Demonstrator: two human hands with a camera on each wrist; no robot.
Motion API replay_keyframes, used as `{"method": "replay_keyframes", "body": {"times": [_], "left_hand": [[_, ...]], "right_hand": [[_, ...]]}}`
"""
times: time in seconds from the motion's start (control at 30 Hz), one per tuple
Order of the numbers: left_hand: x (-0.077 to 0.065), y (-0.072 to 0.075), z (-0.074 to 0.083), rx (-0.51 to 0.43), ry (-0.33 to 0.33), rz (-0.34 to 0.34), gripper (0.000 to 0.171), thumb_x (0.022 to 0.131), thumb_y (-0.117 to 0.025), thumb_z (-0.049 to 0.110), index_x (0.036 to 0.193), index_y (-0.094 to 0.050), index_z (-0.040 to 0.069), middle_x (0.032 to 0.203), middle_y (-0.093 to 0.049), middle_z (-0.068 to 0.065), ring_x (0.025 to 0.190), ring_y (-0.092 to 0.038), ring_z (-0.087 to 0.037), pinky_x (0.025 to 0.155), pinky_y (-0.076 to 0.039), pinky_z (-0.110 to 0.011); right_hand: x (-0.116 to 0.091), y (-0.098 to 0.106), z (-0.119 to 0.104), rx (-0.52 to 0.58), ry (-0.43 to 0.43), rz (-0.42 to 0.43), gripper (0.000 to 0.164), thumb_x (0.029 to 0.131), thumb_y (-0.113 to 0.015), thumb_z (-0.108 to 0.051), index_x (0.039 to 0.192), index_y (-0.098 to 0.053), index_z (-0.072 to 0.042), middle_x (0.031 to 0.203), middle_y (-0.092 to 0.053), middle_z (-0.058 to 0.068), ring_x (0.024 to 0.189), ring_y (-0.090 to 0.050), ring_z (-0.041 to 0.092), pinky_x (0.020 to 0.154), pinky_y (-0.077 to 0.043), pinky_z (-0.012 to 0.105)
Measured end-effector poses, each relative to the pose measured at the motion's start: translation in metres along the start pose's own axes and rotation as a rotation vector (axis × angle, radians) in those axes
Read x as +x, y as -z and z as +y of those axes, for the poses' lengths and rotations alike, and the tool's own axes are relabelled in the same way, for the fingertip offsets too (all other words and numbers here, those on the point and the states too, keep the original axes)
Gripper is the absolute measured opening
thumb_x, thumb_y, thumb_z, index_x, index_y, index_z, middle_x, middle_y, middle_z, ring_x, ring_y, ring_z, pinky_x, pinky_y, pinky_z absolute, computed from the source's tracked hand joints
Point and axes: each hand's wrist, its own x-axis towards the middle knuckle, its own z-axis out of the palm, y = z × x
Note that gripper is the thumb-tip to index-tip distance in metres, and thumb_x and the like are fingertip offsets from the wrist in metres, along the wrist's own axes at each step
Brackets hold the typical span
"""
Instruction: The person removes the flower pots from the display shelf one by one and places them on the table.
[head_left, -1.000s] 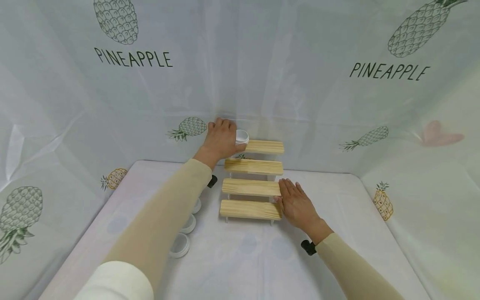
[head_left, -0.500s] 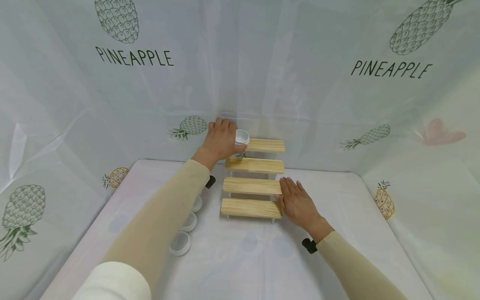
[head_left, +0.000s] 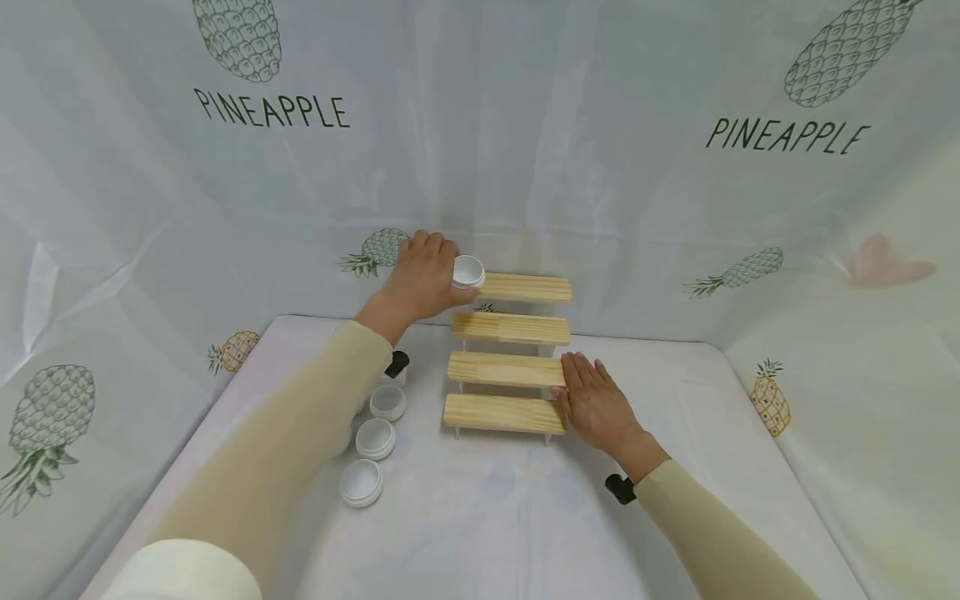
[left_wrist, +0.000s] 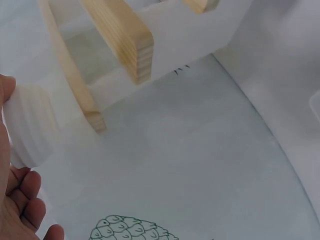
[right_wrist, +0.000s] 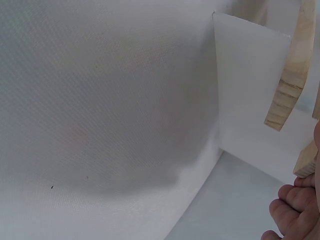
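A small white round jar (head_left: 468, 273) is in my left hand (head_left: 418, 279), pinched between thumb and fingers. It is at the left end of the top plank (head_left: 525, 287) of a stepped wooden rack. In the left wrist view the jar (left_wrist: 32, 127) appears beside that plank (left_wrist: 75, 70), with a gap between them. My right hand (head_left: 596, 407) lies against the right end of the second plank from the bottom (head_left: 502, 368), fingers straight in the head view. The right wrist view shows its fingers (right_wrist: 295, 207) next to a plank end (right_wrist: 306, 162).
White jars (head_left: 362, 482) stand in a row on the cloth-covered table (head_left: 480, 533), left of the rack, some partly hidden by my left forearm. Pineapple-printed sheeting (head_left: 637, 208) hangs close behind the rack and along both sides.
My left hand and the jar have shifted left along the top plank, and the forearm now uncovers more of the jars in the row. My right hand has stayed in place.
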Motion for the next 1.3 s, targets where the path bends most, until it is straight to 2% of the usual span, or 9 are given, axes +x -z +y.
{"method": "replay_keyframes", "body": {"times": [0.23, 0.6, 0.73, 0.93, 1.1, 1.3], "left_hand": [[-0.025, 0.001, -0.013, 0.02, -0.013, 0.018, 0.074, 0.092, -0.072, 0.063, 0.131, -0.058, 0.001, 0.124, -0.056, -0.018, 0.116, -0.045, -0.037, 0.102, -0.037, -0.054], [-0.077, -0.003, -0.03, -0.022, -0.042, 0.026, 0.071, 0.092, -0.074, 0.058, 0.129, -0.059, 0.0, 0.121, -0.057, -0.018, 0.11, -0.044, -0.037, 0.092, -0.036, -0.051], [-0.097, -0.005, -0.034, -0.035, -0.048, 0.019, 0.07, 0.092, -0.075, 0.056, 0.128, -0.058, -0.001, 0.12, -0.058, -0.018, 0.111, -0.045, -0.038, 0.093, -0.036, -0.051], [-0.131, -0.013, -0.04, -0.067, -0.035, -0.012, 0.069, 0.091, -0.077, 0.054, 0.128, -0.058, 0.0, 0.12, -0.057, -0.016, 0.113, -0.045, -0.037, 0.094, -0.036, -0.051], [-0.164, -0.02, -0.052, -0.064, -0.004, -0.035, 0.07, 0.089, -0.079, 0.054, 0.128, -0.059, -0.001, 0.121, -0.059, -0.016, 0.113, -0.045, -0.036, 0.095, -0.036, -0.051], [-0.196, -0.025, -0.067, -0.061, -0.009, -0.021, 0.069, 0.086, -0.083, 0.051, 0.125, -0.061, -0.003, 0.121, -0.061, -0.017, 0.113, -0.047, -0.037, 0.093, -0.036, -0.053]], "right_hand": [[0.0, -0.003, -0.001, -0.001, 0.0, 0.004, 0.065, 0.114, -0.043, -0.036, 0.159, -0.033, 0.01, 0.163, -0.04, 0.028, 0.154, -0.036, 0.042, 0.126, -0.026, 0.058], [0.001, -0.004, 0.001, 0.007, -0.008, -0.011, 0.065, 0.114, -0.042, -0.036, 0.159, -0.032, 0.01, 0.164, -0.038, 0.029, 0.155, -0.035, 0.043, 0.127, -0.025, 0.058], [0.002, -0.004, 0.002, 0.007, -0.007, -0.016, 0.066, 0.115, -0.042, -0.037, 0.159, -0.031, 0.01, 0.164, -0.038, 0.029, 0.155, -0.035, 0.043, 0.127, -0.024, 0.058], [0.002, -0.004, 0.001, 0.007, -0.013, -0.012, 0.066, 0.114, -0.042, -0.037, 0.159, -0.031, 0.01, 0.163, -0.039, 0.03, 0.154, -0.035, 0.044, 0.127, -0.024, 0.059], [0.004, -0.002, 0.0, -0.003, -0.002, -0.013, 0.065, 0.115, -0.042, -0.036, 0.159, -0.032, 0.01, 0.163, -0.039, 0.03, 0.154, -0.036, 0.044, 0.126, -0.025, 0.059], [0.004, 0.0, 0.0, -0.006, 0.005, -0.011, 0.065, 0.114, -0.043, -0.034, 0.159, -0.031, 0.011, 0.163, -0.039, 0.03, 0.154, -0.036, 0.044, 0.126, -0.025, 0.059]]}}
